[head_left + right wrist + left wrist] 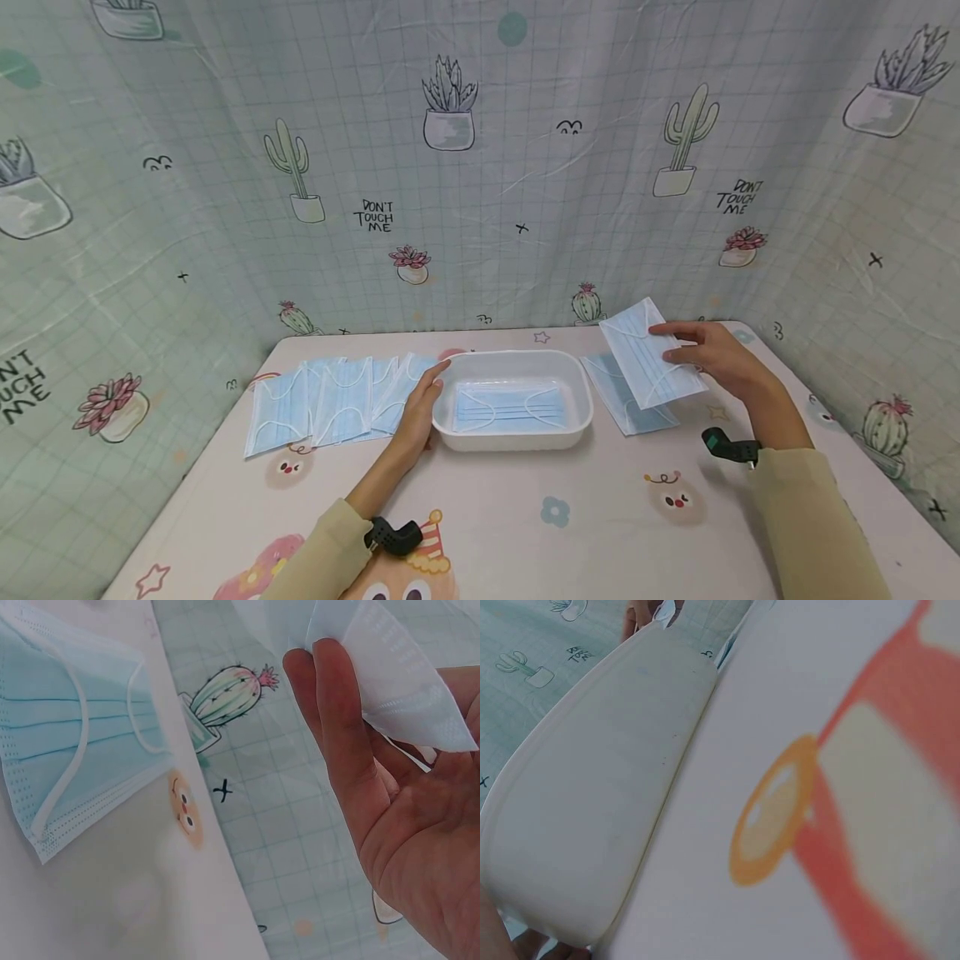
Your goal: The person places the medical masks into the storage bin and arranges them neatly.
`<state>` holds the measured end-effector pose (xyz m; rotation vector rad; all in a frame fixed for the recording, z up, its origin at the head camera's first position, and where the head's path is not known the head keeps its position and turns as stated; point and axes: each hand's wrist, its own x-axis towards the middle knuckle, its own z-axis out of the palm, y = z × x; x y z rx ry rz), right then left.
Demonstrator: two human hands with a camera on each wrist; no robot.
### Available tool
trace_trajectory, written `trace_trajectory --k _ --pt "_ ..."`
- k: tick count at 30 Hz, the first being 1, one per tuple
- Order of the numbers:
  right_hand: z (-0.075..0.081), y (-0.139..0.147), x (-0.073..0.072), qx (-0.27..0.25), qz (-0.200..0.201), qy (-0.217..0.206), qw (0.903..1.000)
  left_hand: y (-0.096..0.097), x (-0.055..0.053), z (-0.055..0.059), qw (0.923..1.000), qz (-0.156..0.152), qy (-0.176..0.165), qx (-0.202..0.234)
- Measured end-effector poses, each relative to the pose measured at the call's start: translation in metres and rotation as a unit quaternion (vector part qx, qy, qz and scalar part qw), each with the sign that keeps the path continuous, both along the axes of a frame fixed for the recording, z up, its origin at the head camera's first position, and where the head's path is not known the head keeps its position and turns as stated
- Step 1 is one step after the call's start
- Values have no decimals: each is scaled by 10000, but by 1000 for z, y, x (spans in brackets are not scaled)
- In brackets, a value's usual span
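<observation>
My right hand (722, 357) pinches a light blue face mask (637, 350) and holds it tilted above the table, to the right of a white plastic box (512, 444). In the right wrist view the fingers (341, 712) press against the held mask (405, 682). Beneath it another mask (651, 419) lies on the table, partly covered from the head view. My left hand (414, 414) grips the box's left end, with fingertips at the rim. Inside the box a mask (512, 408) lies flat, its white ear loops on top.
Left of the box, several blue masks (341, 404) lie overlapping in a row. The table (570, 558) has a pale cloth with cartoon prints. A hanging cactus-print curtain (487, 208) closes off the back and both sides.
</observation>
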<state>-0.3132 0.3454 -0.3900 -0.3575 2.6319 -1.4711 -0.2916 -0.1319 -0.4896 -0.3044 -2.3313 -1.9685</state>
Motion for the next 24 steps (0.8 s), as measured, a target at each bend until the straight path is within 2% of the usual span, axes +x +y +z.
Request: trace_trajectory --k 7,24 --pt "0 -2 0 66 21 91 9999 0 1 0 10000 12 -8 -3" --pt "3 -8 -1 80 -112 -19 9999 -1 -2 -1 10000 4 10 0"
